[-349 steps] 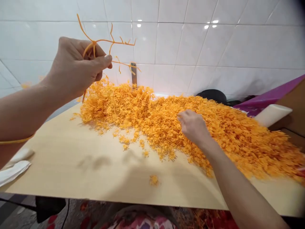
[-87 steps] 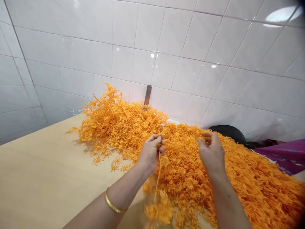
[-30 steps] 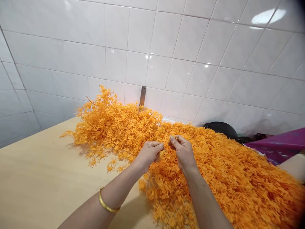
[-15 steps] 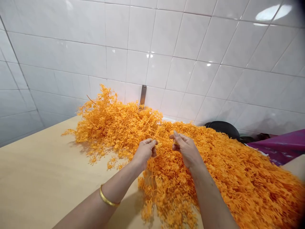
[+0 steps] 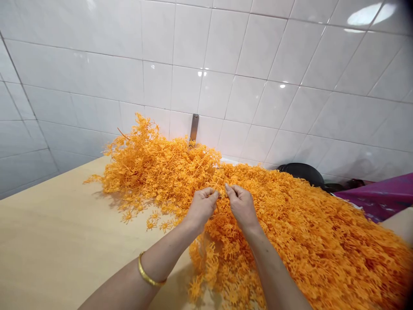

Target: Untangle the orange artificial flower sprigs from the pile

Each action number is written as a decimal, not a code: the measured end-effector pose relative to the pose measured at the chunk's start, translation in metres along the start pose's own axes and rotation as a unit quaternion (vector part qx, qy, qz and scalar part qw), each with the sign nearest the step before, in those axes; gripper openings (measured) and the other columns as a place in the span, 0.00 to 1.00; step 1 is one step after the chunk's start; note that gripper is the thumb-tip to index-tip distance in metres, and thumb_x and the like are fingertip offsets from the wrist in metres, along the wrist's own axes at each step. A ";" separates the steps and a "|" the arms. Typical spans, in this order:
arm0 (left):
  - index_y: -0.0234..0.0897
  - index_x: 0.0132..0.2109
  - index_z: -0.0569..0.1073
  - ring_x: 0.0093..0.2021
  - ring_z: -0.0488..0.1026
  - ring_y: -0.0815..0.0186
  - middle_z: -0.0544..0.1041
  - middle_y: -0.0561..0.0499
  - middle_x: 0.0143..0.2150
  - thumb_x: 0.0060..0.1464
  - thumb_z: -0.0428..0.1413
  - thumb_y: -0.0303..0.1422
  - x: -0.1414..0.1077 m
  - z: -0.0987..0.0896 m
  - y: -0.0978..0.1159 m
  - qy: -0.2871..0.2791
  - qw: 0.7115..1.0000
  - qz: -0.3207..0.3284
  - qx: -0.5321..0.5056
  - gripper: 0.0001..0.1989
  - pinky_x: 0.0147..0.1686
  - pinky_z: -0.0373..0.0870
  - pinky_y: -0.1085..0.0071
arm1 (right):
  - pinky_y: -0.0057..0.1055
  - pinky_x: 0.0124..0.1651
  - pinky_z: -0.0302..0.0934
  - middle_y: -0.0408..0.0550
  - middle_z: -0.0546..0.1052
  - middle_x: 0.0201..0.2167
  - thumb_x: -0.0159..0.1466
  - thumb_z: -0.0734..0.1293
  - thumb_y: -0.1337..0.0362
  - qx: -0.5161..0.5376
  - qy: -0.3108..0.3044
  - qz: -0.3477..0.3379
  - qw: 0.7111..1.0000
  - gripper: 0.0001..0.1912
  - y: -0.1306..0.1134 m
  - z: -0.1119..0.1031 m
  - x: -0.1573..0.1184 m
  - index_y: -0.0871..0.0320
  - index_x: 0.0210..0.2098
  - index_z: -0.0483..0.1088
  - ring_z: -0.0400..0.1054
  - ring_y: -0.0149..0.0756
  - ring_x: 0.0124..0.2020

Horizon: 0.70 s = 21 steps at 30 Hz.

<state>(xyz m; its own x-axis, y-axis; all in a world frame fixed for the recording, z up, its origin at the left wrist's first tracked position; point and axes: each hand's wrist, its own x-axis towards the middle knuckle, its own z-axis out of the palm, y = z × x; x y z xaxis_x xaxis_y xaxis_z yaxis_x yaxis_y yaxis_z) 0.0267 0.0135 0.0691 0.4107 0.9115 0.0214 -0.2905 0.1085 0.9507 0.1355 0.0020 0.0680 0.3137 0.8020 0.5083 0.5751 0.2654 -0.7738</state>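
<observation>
My left hand [image 5: 203, 206] pinches a thin orange plastic stem above the gap between two piles. Close beside it, my right hand [image 5: 241, 206] is closed in a pinch, thumb against finger, on a small orange plastic flower piece. Its fingertips nearly meet those of the left hand, and the exact join between the pieces is too small to make out. Beyond the left hand lies a tangled heap of orange plastic stems with flower-like sprigs [image 5: 161, 168]. A wide pile of loose orange flower pieces [image 5: 309, 232] spreads under and around the right hand.
A pale wooden table [image 5: 71, 232] carries both piles. White wall tiles [image 5: 222, 47] stand behind it, with a metal bracket [image 5: 194, 128] fixed there. Black round items [image 5: 301, 173] and purple fabric [image 5: 380, 196] lie at the back right.
My right hand has moved left and its fingers have closed in beside the left hand. The left hand has shifted slightly right, still pinching the stem.
</observation>
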 end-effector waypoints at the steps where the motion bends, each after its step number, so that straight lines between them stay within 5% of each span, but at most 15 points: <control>1: 0.37 0.21 0.56 0.13 0.43 0.78 0.49 0.61 0.12 0.48 0.49 0.34 -0.001 0.002 0.000 0.002 1.000 0.000 0.005 0.12 0.13 0.42 0.79 | 0.24 0.19 0.40 0.37 0.50 0.13 0.57 0.58 0.56 -0.004 0.013 0.000 1.000 0.20 -0.001 0.002 -0.001 0.58 0.15 0.48 0.43 0.24 0.17; 6: 0.35 0.23 0.61 0.13 0.45 0.78 0.50 0.61 0.12 0.47 0.50 0.33 0.001 -0.003 0.006 0.027 0.999 0.021 0.007 0.09 0.13 0.44 0.79 | 0.24 0.17 0.40 0.36 0.50 0.13 0.55 0.59 0.54 0.063 0.042 0.039 0.996 0.20 0.005 -0.004 0.004 0.57 0.15 0.49 0.43 0.24 0.15; 11: 0.35 0.24 0.61 0.11 0.44 0.78 0.49 0.62 0.11 0.49 0.48 0.30 0.018 -0.037 0.022 0.174 0.982 0.030 -0.068 0.08 0.13 0.47 0.80 | 0.23 0.15 0.42 0.34 0.52 0.13 0.50 0.64 0.54 0.242 0.239 0.145 0.929 0.18 0.015 -0.059 0.025 0.57 0.17 0.52 0.41 0.21 0.12; 14: 0.34 0.24 0.61 0.11 0.48 0.78 0.52 0.61 0.11 0.50 0.47 0.30 0.024 -0.043 0.021 0.124 0.981 -0.034 -0.147 0.08 0.13 0.49 0.80 | 0.23 0.18 0.46 0.36 0.57 0.15 0.45 0.67 0.57 0.194 0.182 0.119 0.957 0.14 0.014 -0.073 0.029 0.58 0.20 0.58 0.48 0.22 0.14; 17: 0.33 0.26 0.64 0.15 0.60 0.75 0.61 0.56 0.14 0.49 0.47 0.28 0.024 -0.036 0.016 0.063 0.973 -0.117 -0.190 0.06 0.18 0.60 0.77 | 0.27 0.26 0.53 0.45 0.66 0.27 0.44 0.67 0.58 0.019 0.073 0.082 0.994 0.12 0.010 -0.060 0.025 0.59 0.26 0.66 0.60 0.30 0.25; 21: 0.32 0.27 0.66 0.21 0.68 0.70 0.67 0.51 0.19 0.46 0.49 0.25 0.021 -0.029 0.013 0.073 0.968 -0.122 -0.204 0.03 0.26 0.67 0.72 | 0.33 0.35 0.55 0.49 0.68 0.34 0.50 0.63 0.57 -0.120 0.028 -0.006 0.992 0.11 -0.003 -0.038 0.016 0.59 0.29 0.69 0.62 0.37 0.35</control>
<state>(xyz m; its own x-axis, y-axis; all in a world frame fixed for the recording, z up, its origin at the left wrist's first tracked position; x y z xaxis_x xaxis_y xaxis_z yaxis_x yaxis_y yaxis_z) 0.0062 0.0458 0.0733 0.3920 0.8820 -0.2616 -0.5299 0.4489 0.7195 0.1675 -0.0065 0.0925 0.3432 0.7670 0.5422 0.7408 0.1339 -0.6582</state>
